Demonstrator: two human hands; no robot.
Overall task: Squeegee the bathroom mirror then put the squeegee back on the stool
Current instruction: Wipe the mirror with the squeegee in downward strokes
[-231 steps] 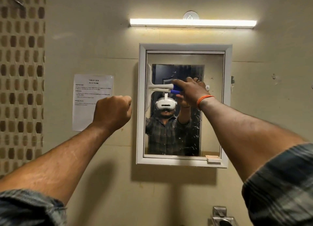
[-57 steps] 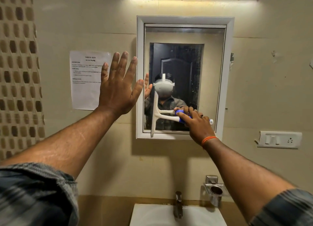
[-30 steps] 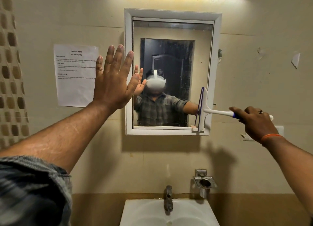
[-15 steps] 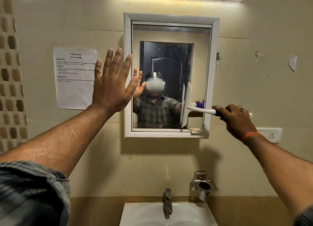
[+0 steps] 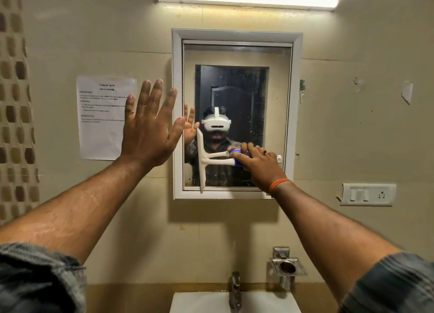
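The squeegee (image 5: 202,159), gripped by the right hand (image 5: 260,166), was returned from frame right to the mirror (image 5: 277,115) lower left, left hand (image 5: 150,134) splayed free; wiping judged unfinished.

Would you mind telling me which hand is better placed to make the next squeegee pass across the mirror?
The right hand: it already grips the squeegee, whose blade stands upright low on the mirror. The left hand is open and holds nothing.

White squeegee (image 5: 202,159) w/ blue grip — blade upright on mirror (image 5: 277,101), lower left.
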